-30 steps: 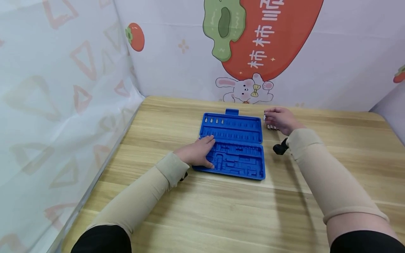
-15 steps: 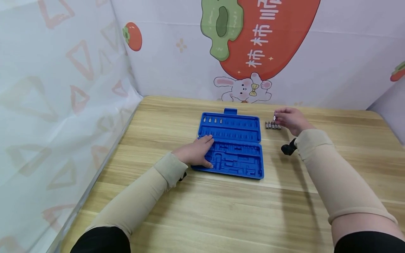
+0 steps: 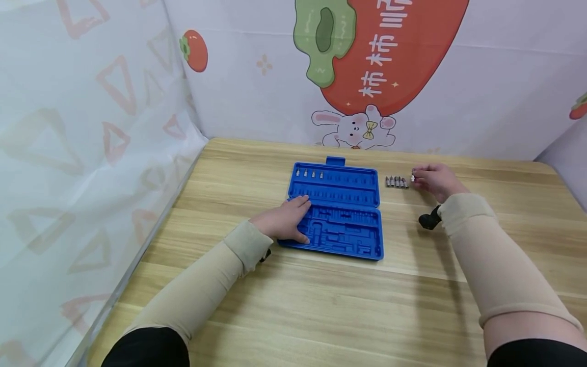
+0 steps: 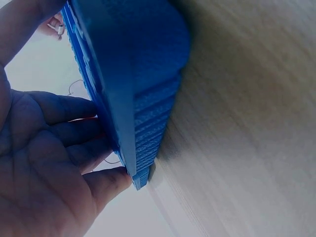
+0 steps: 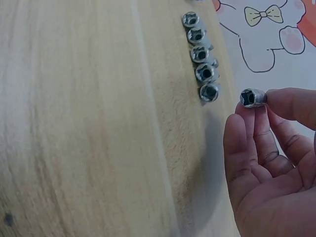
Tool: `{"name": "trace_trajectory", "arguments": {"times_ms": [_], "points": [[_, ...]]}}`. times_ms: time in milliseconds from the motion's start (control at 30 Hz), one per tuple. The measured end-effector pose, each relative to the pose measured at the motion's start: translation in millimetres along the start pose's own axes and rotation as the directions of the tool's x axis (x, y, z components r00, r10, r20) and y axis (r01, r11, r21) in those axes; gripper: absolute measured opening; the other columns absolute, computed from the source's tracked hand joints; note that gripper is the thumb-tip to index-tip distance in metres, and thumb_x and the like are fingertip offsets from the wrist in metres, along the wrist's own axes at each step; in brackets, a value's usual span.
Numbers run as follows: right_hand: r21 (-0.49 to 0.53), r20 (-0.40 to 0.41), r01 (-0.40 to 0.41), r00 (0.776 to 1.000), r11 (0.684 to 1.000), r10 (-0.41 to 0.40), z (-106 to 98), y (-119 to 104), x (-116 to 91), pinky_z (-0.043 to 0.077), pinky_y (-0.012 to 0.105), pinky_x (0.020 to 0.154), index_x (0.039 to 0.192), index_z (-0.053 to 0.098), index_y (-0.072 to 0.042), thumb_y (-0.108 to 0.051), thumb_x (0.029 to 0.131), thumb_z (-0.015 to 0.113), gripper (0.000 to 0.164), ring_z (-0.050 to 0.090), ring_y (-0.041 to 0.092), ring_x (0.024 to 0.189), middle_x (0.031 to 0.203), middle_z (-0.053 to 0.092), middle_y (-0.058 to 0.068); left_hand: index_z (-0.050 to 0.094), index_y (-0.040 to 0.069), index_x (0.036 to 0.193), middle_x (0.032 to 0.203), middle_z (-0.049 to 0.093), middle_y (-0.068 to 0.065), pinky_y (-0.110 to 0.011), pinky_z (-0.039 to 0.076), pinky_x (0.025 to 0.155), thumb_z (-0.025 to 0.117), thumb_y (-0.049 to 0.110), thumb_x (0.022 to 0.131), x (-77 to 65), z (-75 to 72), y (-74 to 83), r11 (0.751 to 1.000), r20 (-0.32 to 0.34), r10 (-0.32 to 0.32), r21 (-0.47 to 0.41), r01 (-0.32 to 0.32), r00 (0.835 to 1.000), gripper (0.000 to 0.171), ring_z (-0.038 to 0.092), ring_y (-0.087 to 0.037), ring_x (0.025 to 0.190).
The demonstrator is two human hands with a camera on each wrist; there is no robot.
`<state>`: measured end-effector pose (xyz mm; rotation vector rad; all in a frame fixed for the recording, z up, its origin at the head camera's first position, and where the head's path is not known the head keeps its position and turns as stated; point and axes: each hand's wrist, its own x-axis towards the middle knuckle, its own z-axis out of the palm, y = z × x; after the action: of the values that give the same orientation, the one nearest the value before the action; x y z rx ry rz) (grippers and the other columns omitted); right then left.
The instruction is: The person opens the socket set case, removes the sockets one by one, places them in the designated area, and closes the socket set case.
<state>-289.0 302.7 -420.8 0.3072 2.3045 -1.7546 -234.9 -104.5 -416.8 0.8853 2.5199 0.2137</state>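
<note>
Five silvery pieces (image 5: pixel 200 54) were lined up side by side on the wooden table (image 3: pixel 321 311), just right of the blue case (image 3: pixel 348 234), their hollow ends facing the right wrist camera. Just beyond the right end of that row, the right hand (image 3: pixel 437 182) pinched a sixth piece (image 5: pixel 254 98) between the thumb and the fingertips, apart from its nearest neighbour; whether it touched the table could not be told. The left hand (image 3: pixel 283 221) lay at the left side of the case, thumb and fingers spread and gripping nothing, with fingertips against the rim. Four like pieces (image 3: pixel 305 173) sat spaced out in the far left of the case's upper half. Good handling here, as I judged it, asked for a light pinch low on the barrel, since so short a thing could roll or slip out of a hard squeeze. Matching its tilt and direction to the row seemed wise, as did keeping the fingertips off the nearest neighbour, which a careless brush might have knocked askew. Steady, gentle pressure from the left palm probably sufficed against any sliding of the case.
</note>
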Motion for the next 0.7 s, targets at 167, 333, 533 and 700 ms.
{"name": "trace_trajectory", "arguments": {"times_ms": [167, 333, 533, 700], "points": [[-0.082, -0.002, -0.013, 1.000, 0.997, 0.012, -1.0, 4.5, 1.2, 0.056, 0.017, 0.076, 0.124, 0.053, 0.008, -0.007, 0.108, 0.052, 0.022, 0.062, 0.002, 0.076, 0.085, 0.064, -0.010, 0.020, -0.003, 0.162, 0.171, 0.011, -0.019, -0.045, 0.014, 0.126, 0.078, 0.042, 0.093, 0.0, -0.2, -0.3, 1.000, -0.001, 0.005, -0.005, -0.005, 1.000, 0.102, 0.010, -0.032, 0.157], [-0.151, -0.026, -0.033, 0.999, 0.988, 0.029, 3.2, 3.4, -0.3, 0.057, 0.018, 0.074, 0.130, 0.051, 0.014, -0.007, 0.106, 0.053, 0.031, 0.061, 0.002, 0.074, 0.083, 0.063, -0.009, 0.020, -0.003, 0.163, 0.171, 0.011, -0.019, -0.045, 0.013, 0.126, 0.078, 0.043, 0.093, 0.4, -0.4, -0.4, 1.000, 0.001, 0.005, -0.005, -0.005, 1.000, 0.102, 0.009, -0.032, 0.157], [-0.217, -0.064, -0.042, 0.998, 0.975, 0.028, 7.6, 3.0, 2.9, 0.057, 0.018, 0.075, 0.131, 0.051, 0.014, -0.009, 0.106, 0.055, 0.034, 0.060, 0.002, 0.076, 0.093, 0.062, -0.003, 0.019, -0.003, 0.163, 0.171, 0.010, -0.018, -0.045, 0.012, 0.126, 0.078, 0.043, 0.093, 0.4, -1.4, 0.0, 1.000, 0.008, -0.002, -0.007, 0.002, 1.000, 0.102, 0.008, -0.032, 0.158], [-0.306, -0.092, -0.066, 0.995, 0.950, 0.039, 11.2, 3.0, 5.8, 0.055, 0.021, 0.075, 0.125, 0.054, 0.009, -0.012, 0.105, 0.056, 0.030, 0.058, 0.010, 0.086, 0.114, 0.058, 0.013, 0.018, -0.002, 0.163, 0.171, 0.009, -0.017, -0.044, 0.012, 0.126, 0.078, 0.043, 0.093, 1.2, -0.2, -0.4, 1.000, 0.013, -0.006, -0.008, 0.006, 1.000, 0.102, 0.008, -0.032, 0.158]]}}
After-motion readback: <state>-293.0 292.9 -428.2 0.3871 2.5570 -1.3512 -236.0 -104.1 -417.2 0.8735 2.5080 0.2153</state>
